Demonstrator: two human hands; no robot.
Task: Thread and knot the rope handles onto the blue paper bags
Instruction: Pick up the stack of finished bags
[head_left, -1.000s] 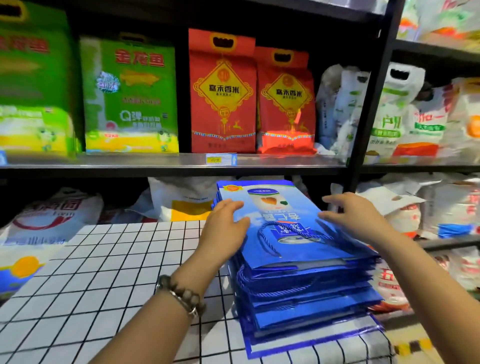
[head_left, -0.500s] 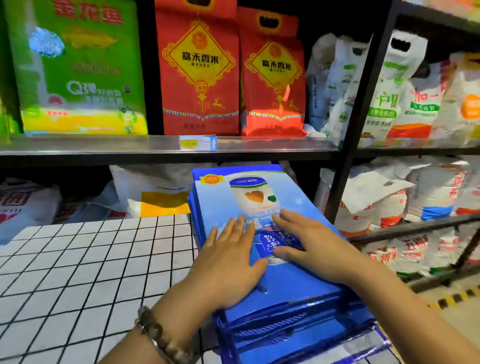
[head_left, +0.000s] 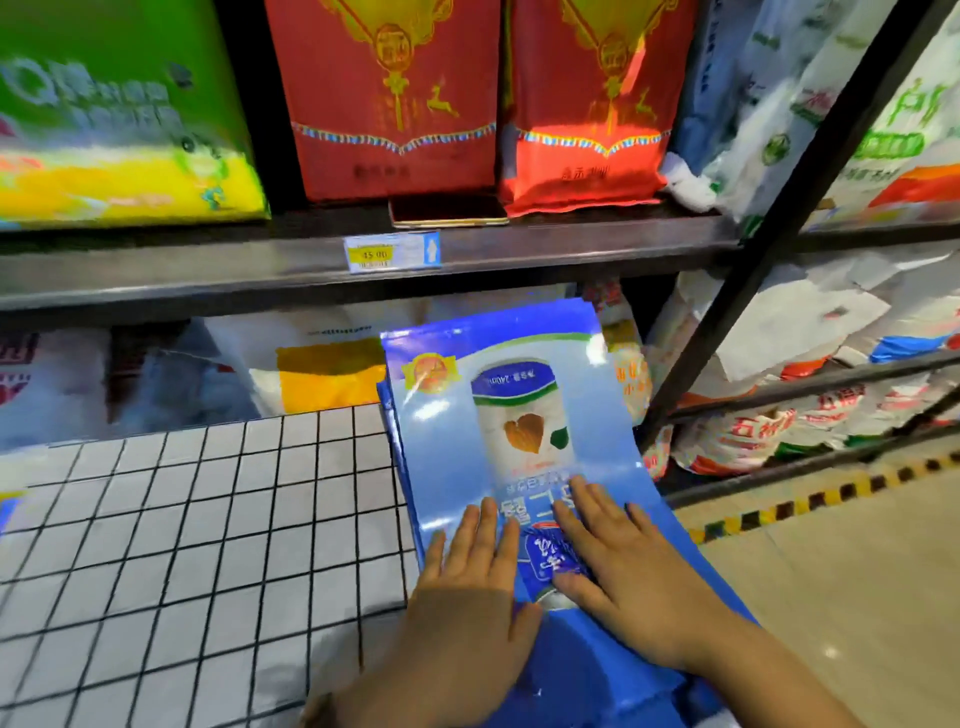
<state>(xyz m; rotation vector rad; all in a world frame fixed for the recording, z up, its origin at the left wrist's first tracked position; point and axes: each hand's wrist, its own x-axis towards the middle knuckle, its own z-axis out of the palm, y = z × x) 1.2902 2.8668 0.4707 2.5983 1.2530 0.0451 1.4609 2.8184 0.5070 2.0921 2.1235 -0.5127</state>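
Note:
A stack of flat blue paper bags (head_left: 498, 395) lies on the right end of a table with a white grid-pattern cover (head_left: 182, 545). The top bag shows a printed can and a heart-shaped nut. My left hand (head_left: 472, 597) rests flat on the near left part of the top bag, fingers straight. My right hand (head_left: 618, 566) lies flat beside it on the near right part, fingers spread. A short piece of blue rope handle (head_left: 563, 558) shows between the hands, by my right fingers. The lower bags are mostly hidden under the top one.
A dark metal shelf (head_left: 311, 270) with a price tag (head_left: 392, 252) runs just behind the table, carrying green and red rice bags (head_left: 384, 93). White sacks fill the lower shelf and the rack to the right. A black upright post (head_left: 769, 223) slants beside the bags.
Both hands came down from hovering over the stack onto the top bag and now press it flat. The view has moved closer and lower toward the bags.

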